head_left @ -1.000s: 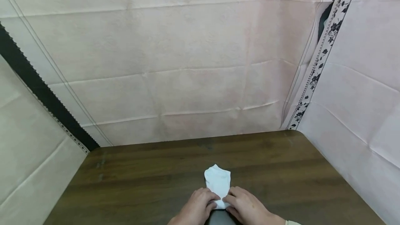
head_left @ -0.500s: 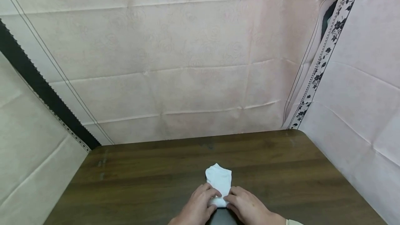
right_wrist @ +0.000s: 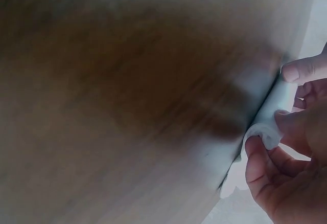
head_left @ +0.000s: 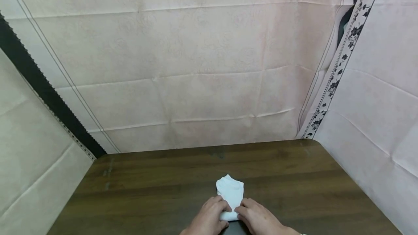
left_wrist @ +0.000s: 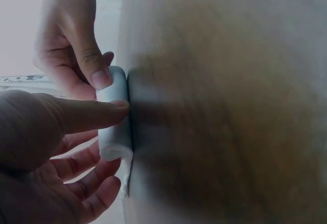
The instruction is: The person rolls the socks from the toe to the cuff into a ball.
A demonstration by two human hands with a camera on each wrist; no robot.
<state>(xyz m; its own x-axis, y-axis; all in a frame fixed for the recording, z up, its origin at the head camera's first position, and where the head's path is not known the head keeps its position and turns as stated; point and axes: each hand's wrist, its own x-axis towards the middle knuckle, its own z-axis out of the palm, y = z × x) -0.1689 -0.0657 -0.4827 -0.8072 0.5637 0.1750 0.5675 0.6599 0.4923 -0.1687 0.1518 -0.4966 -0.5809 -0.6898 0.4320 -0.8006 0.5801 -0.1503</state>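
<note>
A narrow piece of white cloth (head_left: 230, 190) lies lengthwise on the dark wooden table, its far end coming to an uneven point. Its near end is wound into a small roll (left_wrist: 115, 138), and the spiral shows at one end in the right wrist view. My left hand (head_left: 209, 215) pinches the roll's left part, thumb on the near side and fingers beyond. On the right part, my right hand (head_left: 259, 216) holds the roll between thumb and fingers. Both hands cover portions of the roll in the head view.
The brown wood-grain table (head_left: 156, 188) has rounded far corners. Pale creased sheets (head_left: 202, 61) hang behind it and at both sides. A black strip (head_left: 49, 97) runs down the left, and a floral border (head_left: 339, 71) down the right.
The cloth's near edge now shows as a plumper roll between the hands. My left thumb has shifted along its near side. The head view has tilted slightly; both hands stay at the cloth.
</note>
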